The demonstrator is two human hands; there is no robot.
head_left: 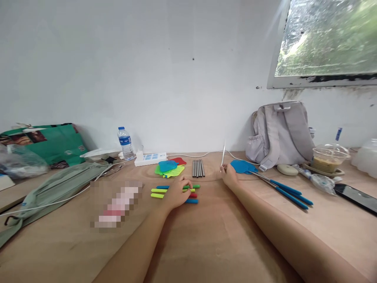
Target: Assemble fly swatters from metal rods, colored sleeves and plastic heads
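My right hand [228,176] pinches a thin metal rod [223,154], which stands nearly upright above the table. Beside that hand lie blue fly swatters [242,166] with metal shafts and blue handles [291,197]. Over a group of coloured handle tubes [158,190] hovers or rests my left hand [178,192], its fingers bent and a gap between thumb and forefinger. Yellow, blue, green and red tubes show around it, partly hidden by the hand. Several metal rods [198,168] lie side by side between my hands. Loose swatter heads [169,169] in blue, red and yellow-green are piled behind the left hand.
At the back stand a water bottle [125,144], a white power strip [150,158] and a grey backpack [281,133]. A green bag [55,143] and a grey-green strap [55,192] are left. On the right are a plastic cup [328,159] and a phone [357,198].
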